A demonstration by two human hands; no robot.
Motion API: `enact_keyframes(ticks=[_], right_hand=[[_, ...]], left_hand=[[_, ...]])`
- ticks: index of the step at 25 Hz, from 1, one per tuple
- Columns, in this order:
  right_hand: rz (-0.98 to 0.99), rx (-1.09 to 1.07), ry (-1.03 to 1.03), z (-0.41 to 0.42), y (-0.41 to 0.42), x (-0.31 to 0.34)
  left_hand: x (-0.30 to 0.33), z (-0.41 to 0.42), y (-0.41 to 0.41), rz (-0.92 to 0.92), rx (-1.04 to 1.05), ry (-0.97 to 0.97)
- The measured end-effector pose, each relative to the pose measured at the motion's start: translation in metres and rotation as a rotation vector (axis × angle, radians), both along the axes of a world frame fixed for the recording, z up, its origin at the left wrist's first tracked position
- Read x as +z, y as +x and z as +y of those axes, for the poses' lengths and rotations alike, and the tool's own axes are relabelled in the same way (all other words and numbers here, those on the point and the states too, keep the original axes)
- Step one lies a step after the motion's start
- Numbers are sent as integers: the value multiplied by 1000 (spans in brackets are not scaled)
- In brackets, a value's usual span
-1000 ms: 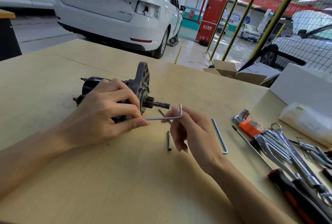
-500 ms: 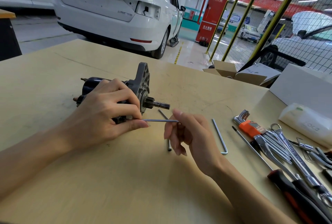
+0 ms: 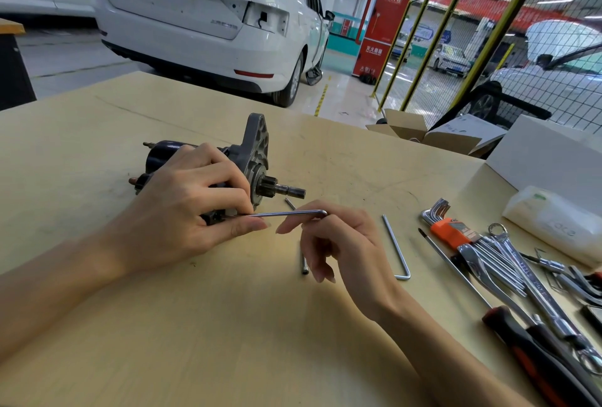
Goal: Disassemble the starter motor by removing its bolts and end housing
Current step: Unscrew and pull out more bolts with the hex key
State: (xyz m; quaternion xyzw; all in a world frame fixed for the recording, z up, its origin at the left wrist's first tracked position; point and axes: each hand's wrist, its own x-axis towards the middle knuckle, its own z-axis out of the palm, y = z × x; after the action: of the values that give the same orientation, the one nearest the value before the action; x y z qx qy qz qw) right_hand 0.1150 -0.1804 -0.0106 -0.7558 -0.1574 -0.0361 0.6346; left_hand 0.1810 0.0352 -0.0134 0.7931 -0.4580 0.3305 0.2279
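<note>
The starter motor (image 3: pixel 208 175) lies on its side at centre left of the frame on the worktop (image 3: pixel 228 325), its pinion shaft pointing right. The left hand (image 3: pixel 192 207) wraps over the motor body and grips it down, while the right hand (image 3: pixel 338 243) pinches the bent end of a hex key (image 3: pixel 286 213) whose long arm runs level into the housing's lower edge, where a bolt head presumably sits, hidden by the fingers. To do this well, the key should stay in line with the bolt and fully seated, turned in short twists as the left hand stops the motor rolling. One removed bolt (image 3: pixel 304 263) lies just below the right hand, so at least one appears already out.
</note>
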Motion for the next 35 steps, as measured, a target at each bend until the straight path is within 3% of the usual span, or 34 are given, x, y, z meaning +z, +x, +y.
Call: enact_keyframes(ticks=[20,28,35], right_hand=[[-41,-44,19,2,2,-2],[-24,-223,-19,3,4,-3],[6,-77,86,4,1,1]], left_hand=[[-4,0,3,-32,15,-7],[-3,0,2,9,7,-13],[-2,1,0,26,11,-4]])
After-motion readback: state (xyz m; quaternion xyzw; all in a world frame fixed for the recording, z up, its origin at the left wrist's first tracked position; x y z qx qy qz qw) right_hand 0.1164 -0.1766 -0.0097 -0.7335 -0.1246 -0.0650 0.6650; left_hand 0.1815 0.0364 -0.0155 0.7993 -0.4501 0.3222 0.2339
